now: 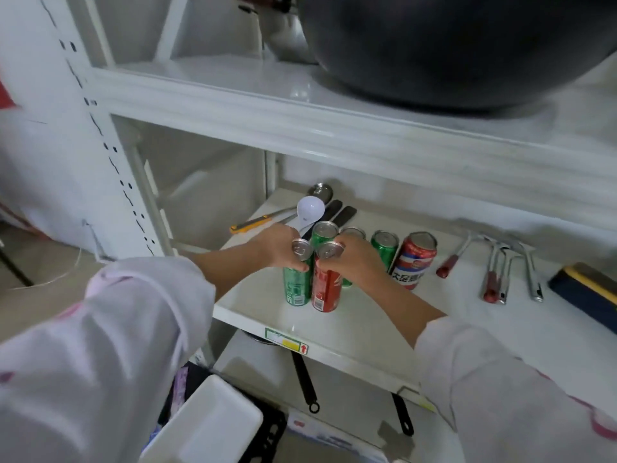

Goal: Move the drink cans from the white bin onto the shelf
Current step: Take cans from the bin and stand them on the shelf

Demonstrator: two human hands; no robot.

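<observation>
My left hand [277, 245] grips a slim green can [297, 284] near its top; the can stands on the white shelf [354, 325]. My right hand [359, 259] grips a slim red can [325, 289] standing right beside the green one. Behind them stand another green can [324, 232], a can mostly hidden by my right hand [353, 232], a further green can [384, 248] and a wider red-and-white can [415, 259]. A corner of the white bin [213, 426] shows at the bottom, below the shelf.
A light bulb [310, 210], ladle and dark-handled utensils [334, 208] lie behind the cans. Metal tools with red handles [494, 272] and a dark block [587, 292] lie to the right. A big dark wok [450, 45] sits on the shelf above. Pan handles [305, 382] hang below.
</observation>
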